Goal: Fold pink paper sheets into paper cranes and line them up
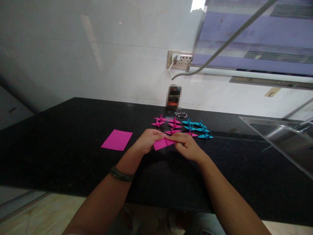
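Between my two hands is a partly folded piece of pink origami paper [161,144], creased down its middle. My left hand [148,140] pinches its left upper edge, thumb and fingers together. At the right, my right hand [187,145] presses on the top of the same paper with its fingers. Just beyond the hands stand several folded pink paper cranes [174,125], with several blue paper cranes [204,130] to their right. A flat square sheet of pink paper [117,140] lies to the left of my left hand.
The black countertop [61,156] runs along a tiled wall. Behind the cranes lie a beaded bracelet [181,115] and a blurred-out upright object [173,97]. A steel sink [281,137] is at the right. A cable [220,49] hangs from the wall socket [179,60].
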Demonstrator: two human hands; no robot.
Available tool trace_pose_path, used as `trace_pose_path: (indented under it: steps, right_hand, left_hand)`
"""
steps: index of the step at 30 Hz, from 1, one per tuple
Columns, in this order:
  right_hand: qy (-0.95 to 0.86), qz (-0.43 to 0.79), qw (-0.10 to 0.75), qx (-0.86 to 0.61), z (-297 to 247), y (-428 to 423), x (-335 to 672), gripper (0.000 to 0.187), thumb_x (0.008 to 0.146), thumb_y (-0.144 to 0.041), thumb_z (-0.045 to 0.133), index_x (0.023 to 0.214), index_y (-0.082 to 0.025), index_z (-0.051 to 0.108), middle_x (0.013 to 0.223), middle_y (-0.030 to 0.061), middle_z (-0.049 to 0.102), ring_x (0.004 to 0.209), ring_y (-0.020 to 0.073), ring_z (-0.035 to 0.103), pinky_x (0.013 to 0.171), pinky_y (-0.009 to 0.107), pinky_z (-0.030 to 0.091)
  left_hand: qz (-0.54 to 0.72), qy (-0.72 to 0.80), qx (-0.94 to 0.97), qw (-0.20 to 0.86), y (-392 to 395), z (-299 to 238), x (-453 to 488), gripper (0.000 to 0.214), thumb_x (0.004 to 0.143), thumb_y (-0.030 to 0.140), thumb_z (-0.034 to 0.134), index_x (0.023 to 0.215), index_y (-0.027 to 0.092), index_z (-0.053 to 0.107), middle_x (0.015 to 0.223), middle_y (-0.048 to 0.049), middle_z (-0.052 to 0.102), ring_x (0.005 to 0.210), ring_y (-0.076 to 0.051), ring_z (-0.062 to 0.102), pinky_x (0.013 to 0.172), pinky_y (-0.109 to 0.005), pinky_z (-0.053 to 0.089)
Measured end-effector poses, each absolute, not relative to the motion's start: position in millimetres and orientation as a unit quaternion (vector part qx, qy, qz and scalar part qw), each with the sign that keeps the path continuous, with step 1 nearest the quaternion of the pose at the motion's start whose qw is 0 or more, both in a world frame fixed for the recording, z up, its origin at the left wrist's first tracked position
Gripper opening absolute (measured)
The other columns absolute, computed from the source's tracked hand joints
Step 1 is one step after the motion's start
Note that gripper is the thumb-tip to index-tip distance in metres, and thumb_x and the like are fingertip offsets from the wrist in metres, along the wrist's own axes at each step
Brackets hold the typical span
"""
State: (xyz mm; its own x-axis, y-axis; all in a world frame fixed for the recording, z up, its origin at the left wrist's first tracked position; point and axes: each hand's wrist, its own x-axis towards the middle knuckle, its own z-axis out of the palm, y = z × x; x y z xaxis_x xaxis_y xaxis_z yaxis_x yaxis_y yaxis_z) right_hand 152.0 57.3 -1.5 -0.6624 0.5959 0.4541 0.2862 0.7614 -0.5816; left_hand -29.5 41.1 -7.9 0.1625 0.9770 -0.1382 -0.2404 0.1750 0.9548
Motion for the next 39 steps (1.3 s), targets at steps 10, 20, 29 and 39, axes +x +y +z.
trace_pose_path:
  steps: [10,20,29,39]
  right_hand:
    - [-0.751,0.432,0.359,-0.347,-11.8,60.2,141.6,0.024,0.072,-0.040,0.056,0.076,-0.016,0.059,0.060,-0.0010,0.052,0.051,0.0090,0.042,0.047,0.021,0.032]
    - [-0.751,0.418,0.350,-0.371,-17.4,62.4,141.9,0.026,0.072,-0.042,0.055,0.069,-0.016,0.055,0.057,-0.0017,0.049,0.049,0.0089,0.040,0.046,0.022,0.030]
    - [-0.775,0.376,0.343,-0.374,-15.6,61.9,141.6,0.026,0.074,-0.039,0.053,0.063,-0.016,0.050,0.055,-0.0025,0.046,0.050,0.0090,0.039,0.046,0.022,0.028]
    - [-0.788,0.366,0.332,-0.367,-16.8,63.0,142.5,0.026,0.077,-0.038,0.050,0.064,-0.016,0.047,0.055,-0.0028,0.045,0.051,0.0085,0.039,0.047,0.021,0.029]
  left_hand:
    - [0.477,0.445,0.466,0.597,41.2,-7.8,-29.4,0.020,0.060,0.027,0.068,0.069,0.009,0.065,0.062,-0.0058,0.064,0.052,-0.011,0.054,0.051,-0.023,0.040]
    - [0.479,0.445,0.478,0.586,42.5,-12.7,-28.5,0.023,0.064,0.031,0.065,0.070,0.010,0.064,0.062,-0.0052,0.062,0.051,-0.011,0.052,0.052,-0.023,0.039]
    - [0.472,0.456,0.485,0.578,42.1,-12.2,-27.3,0.027,0.065,0.037,0.063,0.066,0.010,0.061,0.055,-0.0023,0.057,0.045,-0.008,0.046,0.046,-0.021,0.033]
    - [0.467,0.452,0.480,0.589,41.6,-11.7,-26.0,0.028,0.064,0.038,0.063,0.064,0.010,0.060,0.053,-0.0006,0.055,0.044,-0.007,0.045,0.045,-0.021,0.031]
